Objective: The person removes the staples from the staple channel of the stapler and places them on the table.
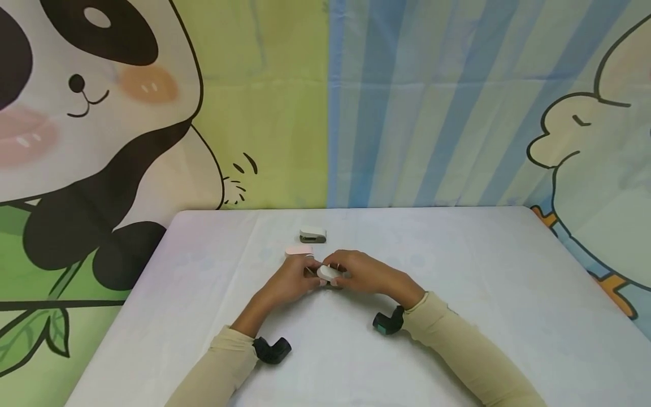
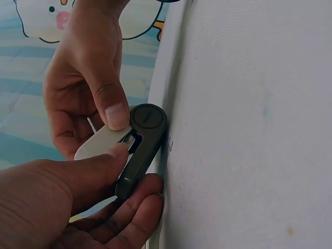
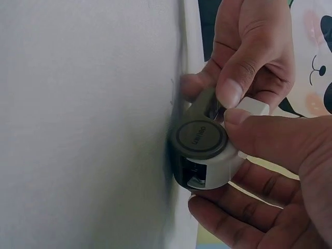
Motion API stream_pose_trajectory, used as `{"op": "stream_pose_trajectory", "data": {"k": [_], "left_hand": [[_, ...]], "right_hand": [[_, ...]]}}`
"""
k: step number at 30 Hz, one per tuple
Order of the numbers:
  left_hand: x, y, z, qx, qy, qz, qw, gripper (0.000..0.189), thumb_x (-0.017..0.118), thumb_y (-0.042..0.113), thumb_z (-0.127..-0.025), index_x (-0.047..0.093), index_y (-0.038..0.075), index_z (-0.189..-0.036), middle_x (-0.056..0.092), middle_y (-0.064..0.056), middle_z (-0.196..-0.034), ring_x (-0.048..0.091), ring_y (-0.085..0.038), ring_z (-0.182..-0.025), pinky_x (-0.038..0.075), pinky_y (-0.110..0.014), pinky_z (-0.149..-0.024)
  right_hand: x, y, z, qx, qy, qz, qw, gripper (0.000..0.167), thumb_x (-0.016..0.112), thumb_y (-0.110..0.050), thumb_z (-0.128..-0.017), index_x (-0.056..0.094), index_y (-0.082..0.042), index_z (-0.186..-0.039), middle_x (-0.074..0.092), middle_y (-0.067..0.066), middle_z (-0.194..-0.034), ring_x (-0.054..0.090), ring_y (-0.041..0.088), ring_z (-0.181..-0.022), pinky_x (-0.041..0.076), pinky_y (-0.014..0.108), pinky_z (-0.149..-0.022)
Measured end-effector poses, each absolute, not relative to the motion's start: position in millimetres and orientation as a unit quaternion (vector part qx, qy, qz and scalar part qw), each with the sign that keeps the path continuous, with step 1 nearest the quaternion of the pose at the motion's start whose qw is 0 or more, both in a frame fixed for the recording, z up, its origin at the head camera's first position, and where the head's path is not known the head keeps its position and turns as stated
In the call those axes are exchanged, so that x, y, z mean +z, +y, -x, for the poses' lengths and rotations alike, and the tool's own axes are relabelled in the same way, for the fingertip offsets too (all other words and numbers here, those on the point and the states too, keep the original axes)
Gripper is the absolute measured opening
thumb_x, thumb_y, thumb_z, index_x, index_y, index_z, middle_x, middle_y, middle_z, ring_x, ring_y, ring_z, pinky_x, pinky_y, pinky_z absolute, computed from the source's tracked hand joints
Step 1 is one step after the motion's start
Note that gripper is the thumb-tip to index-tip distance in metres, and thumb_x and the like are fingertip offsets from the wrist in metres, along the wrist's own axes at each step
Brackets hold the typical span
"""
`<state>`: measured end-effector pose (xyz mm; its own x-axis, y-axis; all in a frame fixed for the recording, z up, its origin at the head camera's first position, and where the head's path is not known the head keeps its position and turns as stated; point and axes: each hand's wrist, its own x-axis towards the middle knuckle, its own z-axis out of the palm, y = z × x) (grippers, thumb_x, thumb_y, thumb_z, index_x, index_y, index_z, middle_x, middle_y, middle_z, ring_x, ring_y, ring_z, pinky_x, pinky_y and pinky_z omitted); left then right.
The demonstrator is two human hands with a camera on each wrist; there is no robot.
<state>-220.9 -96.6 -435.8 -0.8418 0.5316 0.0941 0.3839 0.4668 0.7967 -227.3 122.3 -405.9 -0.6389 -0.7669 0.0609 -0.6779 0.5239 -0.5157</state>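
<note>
Both hands hold a small stapler (image 1: 329, 273) with a white top and a dark grey-green base, low over the white table. In the left wrist view, my left hand (image 2: 41, 202) pinches the narrow end of the dark base (image 2: 139, 163) between thumb and fingers. The thumb of my right hand (image 2: 96, 67) lies on the white top beside the round pivot. Seen from the right wrist, my right hand (image 3: 280, 171) grips the pivot end of the stapler (image 3: 202, 139), where a square opening shows metal inside. The white top stands at an angle from the base.
Just beyond the hands lies a pink stapler (image 1: 299, 250), partly covered by the left hand. Farther back rests another white and grey stapler (image 1: 312, 235). The white table (image 1: 447, 254) ends at a printed cloth backdrop (image 1: 285, 113). Black wrist mounts (image 1: 272, 350) sit at both sleeves.
</note>
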Motion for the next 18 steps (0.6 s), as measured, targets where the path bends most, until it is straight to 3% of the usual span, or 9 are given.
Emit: {"op": "stream_pose_trajectory", "data": {"k": [4,9,13,18], "left_hand": [[-435.4,-98.6,221.3,0.435,0.848,-0.282,0.109,0.005,0.074,0.008,-0.086,0.071,0.005,-0.089,0.062,0.002,-0.071,0.053,-0.008,-0.061,0.044,-0.025,-0.055],[-435.9,-95.2,218.5,0.424,0.857,-0.266,0.122,0.015,0.079,0.016,-0.084,0.065,0.010,-0.081,0.056,0.003,-0.070,0.049,-0.009,-0.063,0.040,-0.026,-0.056],[-433.7,-90.8,216.4,0.402,0.869,-0.265,0.112,0.025,0.079,0.015,-0.083,0.058,0.011,-0.071,0.046,0.003,-0.063,0.043,-0.010,-0.061,0.035,-0.026,-0.054],[-431.4,-89.9,213.4,0.391,0.876,-0.261,0.105,0.026,0.080,0.013,-0.082,0.057,0.010,-0.070,0.047,0.004,-0.064,0.043,-0.010,-0.062,0.035,-0.026,-0.054]], "right_hand": [[-404.9,124.1,227.2,-0.246,0.860,0.440,0.078,0.041,0.068,-0.010,-0.092,0.059,-0.013,-0.132,0.061,0.000,-0.111,0.057,0.013,-0.096,0.047,0.031,-0.081],[-404.6,128.1,224.4,-0.207,0.847,0.487,0.057,0.048,0.068,-0.008,-0.092,0.058,-0.018,-0.137,0.059,0.000,-0.109,0.056,0.010,-0.087,0.046,0.026,-0.074],[-404.5,128.7,223.6,-0.190,0.840,0.507,0.038,0.046,0.068,-0.009,-0.092,0.059,-0.021,-0.136,0.060,-0.001,-0.110,0.057,0.009,-0.082,0.045,0.023,-0.071],[-404.1,127.2,225.2,-0.198,0.835,0.512,0.036,0.040,0.068,-0.008,-0.092,0.064,-0.022,-0.130,0.062,-0.001,-0.110,0.058,0.008,-0.085,0.046,0.024,-0.072]]}}
